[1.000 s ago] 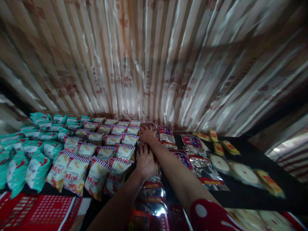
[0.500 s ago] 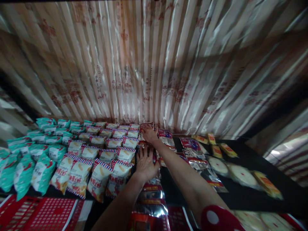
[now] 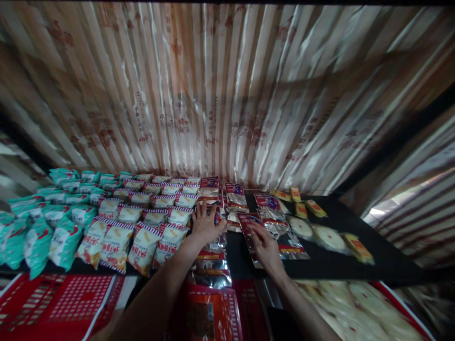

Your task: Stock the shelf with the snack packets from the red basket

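My left hand (image 3: 205,226) lies flat with fingers spread on a row of red and silver foil packets (image 3: 210,189) that runs down the middle of the dark shelf (image 3: 341,263). My right hand (image 3: 265,246) rests with fingers apart on another red and silver packet (image 3: 249,221) just to the right of that row. White snack bags with red and blue striped tops (image 3: 144,239) lie directly left of my left hand.
Teal snack bags (image 3: 39,237) fill the shelf's far left. Round white cakes in clear wrap (image 3: 329,237) and small yellow packets (image 3: 300,208) lie at the right. Red plastic baskets (image 3: 64,303) sit below the shelf edge. A striped glossy sheet (image 3: 213,94) hangs behind.
My right hand has drawn back from the far end of the foil packet row to a packet nearer and further right. My left hand stays pressed on the row.
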The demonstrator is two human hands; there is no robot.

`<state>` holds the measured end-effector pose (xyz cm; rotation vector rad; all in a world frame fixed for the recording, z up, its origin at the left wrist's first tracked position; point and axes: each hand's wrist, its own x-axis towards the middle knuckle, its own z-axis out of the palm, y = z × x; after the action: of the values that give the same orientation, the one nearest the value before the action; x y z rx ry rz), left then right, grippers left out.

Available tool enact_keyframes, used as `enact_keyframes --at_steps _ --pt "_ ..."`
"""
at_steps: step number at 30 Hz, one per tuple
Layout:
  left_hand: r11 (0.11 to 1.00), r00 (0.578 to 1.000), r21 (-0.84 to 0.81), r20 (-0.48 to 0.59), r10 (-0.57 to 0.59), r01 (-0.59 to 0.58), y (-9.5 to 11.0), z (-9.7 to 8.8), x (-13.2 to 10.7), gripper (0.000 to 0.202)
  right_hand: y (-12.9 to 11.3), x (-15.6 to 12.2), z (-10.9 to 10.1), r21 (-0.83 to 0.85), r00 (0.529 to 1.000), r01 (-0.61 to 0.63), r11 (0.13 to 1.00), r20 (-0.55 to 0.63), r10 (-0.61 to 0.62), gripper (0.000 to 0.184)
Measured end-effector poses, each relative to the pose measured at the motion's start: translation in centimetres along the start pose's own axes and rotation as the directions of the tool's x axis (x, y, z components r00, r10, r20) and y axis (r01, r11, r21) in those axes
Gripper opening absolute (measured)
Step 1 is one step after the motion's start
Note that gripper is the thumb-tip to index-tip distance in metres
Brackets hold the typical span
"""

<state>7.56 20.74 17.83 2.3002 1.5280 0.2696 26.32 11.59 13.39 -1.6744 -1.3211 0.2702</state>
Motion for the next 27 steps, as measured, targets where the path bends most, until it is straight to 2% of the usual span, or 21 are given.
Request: enact_keyframes --at_steps 4,8,11,14,18,21,23,24,25,27 --pt "1.0 0.999 0.012 -0.03 -0.022 0.022 0.3 0.0 0.1 0.069 3.7 -6.2 -3.9 -0.015 0.988 -0.136 0.991 -0.071 0.134 0.032" --pt "0.997 0.995 0.071 -0.103 -0.009 0.016 0.7 0.5 -0.1 0.065 4.9 -9.9 -6.4 -0.009 0.981 -0.157 0.988 -0.121 0.155 0.031" --pt "0.993 0.99 0.121 -0.137 0.018 -0.002 1.1 0.4 -0.4 0.061 4.9 -11.2 -7.2 -0.044 0.979 -0.155 0.987 -0.144 0.147 0.031" --pt "0.983 0.977 0.165 -0.18 0.111 -0.081 2.0 -0.2 -1.2 0.058 4.9 -11.5 -7.1 -0.099 0.983 -0.13 0.987 -0.144 0.115 0.033" --pt "0.959 0.941 0.155 -0.21 0.266 -0.236 4.9 -0.2 -3.6 0.049 5.1 -10.5 -6.0 -0.244 0.995 -0.045 0.969 -0.097 0.022 0.039" --pt "0.92 0.913 0.054 -0.113 0.392 -0.388 7.7 1.7 -6.4 0.045 5.0 -9.6 -4.8 -0.384 1.0 0.026 0.923 0.016 -0.021 0.044" --pt "0.869 0.869 -0.015 0.011 0.495 -0.495 9.2 3.7 -8.2 0.045 4.7 -9.4 -4.2 -0.452 0.993 0.068 0.89 0.119 -0.015 0.045" --pt "0.867 0.865 -0.039 0.061 0.498 -0.497 9.8 4.9 -8.9 0.048 4.5 -9.4 -4.0 -0.477 0.988 0.077 0.876 0.156 -0.002 0.046" --pt "0.888 0.882 -0.053 0.105 0.46 -0.457 10.2 6.0 -9.4 0.053 4.3 -9.6 -3.9 -0.498 0.985 0.076 0.864 0.175 0.015 0.047" --pt "0.95 0.934 -0.045 0.171 0.313 -0.31 10.4 7.9 -10.1 0.061 4.1 -10.2 -4.0 -0.521 0.984 0.061 0.851 0.176 0.038 0.047"
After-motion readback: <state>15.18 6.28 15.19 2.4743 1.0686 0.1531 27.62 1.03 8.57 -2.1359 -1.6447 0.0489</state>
